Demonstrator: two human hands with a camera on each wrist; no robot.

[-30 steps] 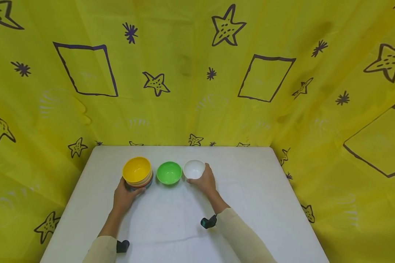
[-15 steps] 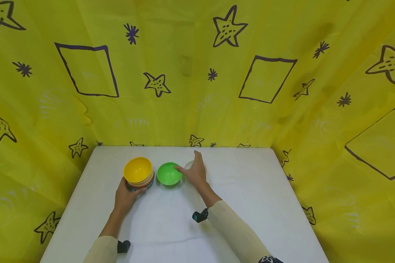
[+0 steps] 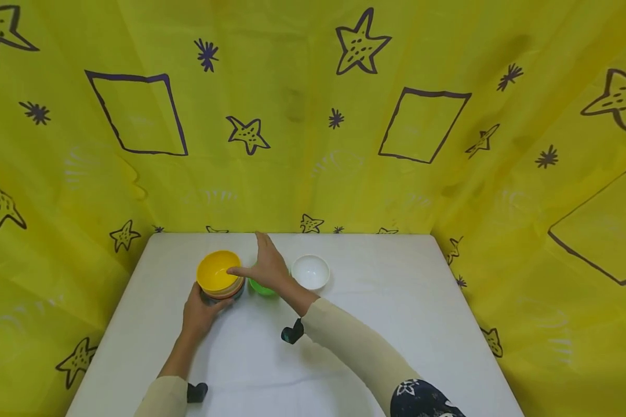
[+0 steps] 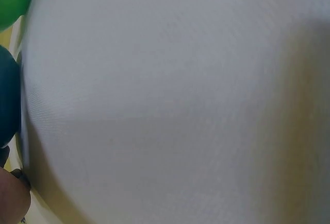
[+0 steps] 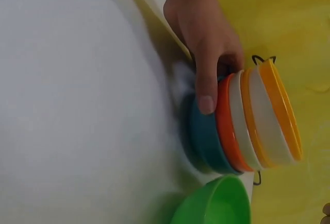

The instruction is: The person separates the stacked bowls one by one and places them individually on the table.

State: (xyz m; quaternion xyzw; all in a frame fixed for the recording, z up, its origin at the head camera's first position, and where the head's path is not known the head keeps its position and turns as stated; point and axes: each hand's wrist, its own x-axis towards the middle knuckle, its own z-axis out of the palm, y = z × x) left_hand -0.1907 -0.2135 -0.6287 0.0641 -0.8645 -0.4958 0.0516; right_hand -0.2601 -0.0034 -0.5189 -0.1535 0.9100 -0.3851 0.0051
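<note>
On the left of the table stands a stack of nested bowls, its yellow top bowl (image 3: 216, 272) facing up. The right wrist view shows a teal bowl (image 5: 206, 136) at the bottom, then an orange-red bowl (image 5: 225, 123), with cream and yellow ones above. My left hand (image 3: 197, 315) holds the stack low down, its thumb (image 5: 207, 87) along the teal bowl. My right hand (image 3: 268, 266) is spread above a green bowl (image 3: 262, 289) and partly hides it; its thumb overlaps the yellow bowl in the head view. Nothing is in that hand.
A white bowl (image 3: 310, 271) stands right of the green one, behind my right forearm. A white cloth covers the table (image 3: 386, 301). Yellow curtains (image 3: 292, 174) with star drawings enclose its back and sides.
My right hand has let go of the white bowl and moved left, past it, to over the green bowl, fingers spreading. The left hand and the stack stay put.
</note>
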